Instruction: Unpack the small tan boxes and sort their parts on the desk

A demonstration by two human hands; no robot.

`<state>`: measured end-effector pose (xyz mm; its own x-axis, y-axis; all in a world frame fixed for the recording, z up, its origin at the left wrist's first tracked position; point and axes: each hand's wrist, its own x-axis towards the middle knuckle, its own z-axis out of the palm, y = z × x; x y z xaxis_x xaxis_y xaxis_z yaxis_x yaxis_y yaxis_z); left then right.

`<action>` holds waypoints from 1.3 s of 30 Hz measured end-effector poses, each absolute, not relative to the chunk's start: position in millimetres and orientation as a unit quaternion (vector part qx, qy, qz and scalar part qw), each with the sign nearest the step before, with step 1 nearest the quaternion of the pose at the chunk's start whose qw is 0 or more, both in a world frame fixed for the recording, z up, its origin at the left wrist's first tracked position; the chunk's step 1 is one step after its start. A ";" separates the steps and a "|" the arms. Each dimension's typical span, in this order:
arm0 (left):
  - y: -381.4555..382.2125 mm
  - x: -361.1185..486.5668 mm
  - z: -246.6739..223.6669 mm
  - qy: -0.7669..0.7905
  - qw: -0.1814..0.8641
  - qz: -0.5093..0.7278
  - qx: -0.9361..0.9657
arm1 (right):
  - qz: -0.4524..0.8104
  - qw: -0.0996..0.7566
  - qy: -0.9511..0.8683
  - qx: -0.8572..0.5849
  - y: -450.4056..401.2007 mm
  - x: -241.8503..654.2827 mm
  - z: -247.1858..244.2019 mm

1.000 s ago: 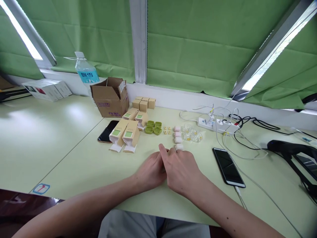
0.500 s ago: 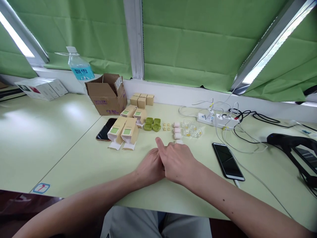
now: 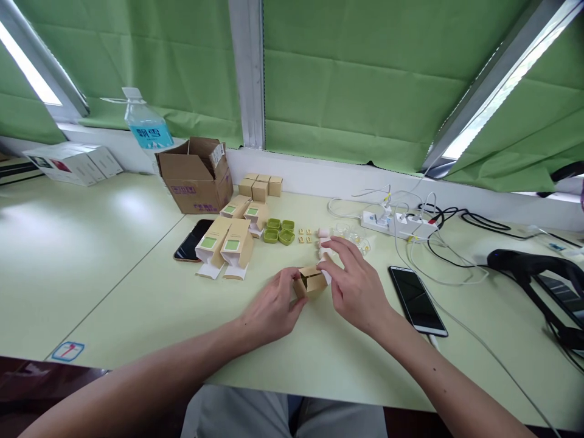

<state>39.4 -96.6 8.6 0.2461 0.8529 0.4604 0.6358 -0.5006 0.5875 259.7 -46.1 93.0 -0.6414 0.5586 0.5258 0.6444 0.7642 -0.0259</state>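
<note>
A small brown cardboard box [image 3: 314, 285] with raised top flaps is between my hands, above the table near its middle. My left hand [image 3: 270, 309] grips its left side between thumb and fingers. At the box's right flap, the bent fingers and thumb of my right hand [image 3: 358, 285] pinch the edge. Something dark green shows faintly inside the box, too shadowed to name. Beyond the hands are several green square cups [image 3: 272, 235], tiny yellow pieces [image 3: 302, 239] and pale pink, rounded pieces [image 3: 323, 233], partly covered by my right hand. Clear plastic pieces [image 3: 364, 244] lie behind it.
Several kraft boxes with open flaps [image 3: 238, 240] lie left of the cups, beside a dark phone [image 3: 194, 240]. Closed small boxes [image 3: 260, 191] and a large carton [image 3: 194, 182] stand behind. To the right are a charging phone [image 3: 417, 298], a power strip [image 3: 396, 225] and loose cables.
My hands were together, with the right covering the left. Now they are apart, and the small box with its flaps up shows between them. The right hand has shifted to the right.
</note>
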 end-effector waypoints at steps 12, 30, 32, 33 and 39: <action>-97.1 39.2 11.4 0.474 0.125 0.380 0.784 | -0.077 0.337 -0.874 -0.340 -62.6 260.6 86.2; -95.5 39.7 16.1 0.459 0.125 0.381 0.793 | -0.124 0.183 -0.869 -0.442 -62.0 209.5 102.9; -95.0 40.3 16.6 0.459 0.114 0.384 0.793 | -0.118 0.172 -0.869 -0.449 -58.6 205.1 101.7; -94.9 40.7 16.7 0.459 0.106 0.385 0.794 | -0.116 0.169 -0.869 -0.450 -57.0 203.9 99.9; -94.7 41.1 13.0 0.466 0.061 0.385 0.794 | -0.099 0.261 -0.855 -0.438 -52.5 207.6 84.4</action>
<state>41.1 -94.7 13.0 0.2692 0.7869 0.5553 0.6928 -0.5587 0.4560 207.6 -52.5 84.4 -0.4806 0.6959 0.5336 0.7998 0.5974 -0.0587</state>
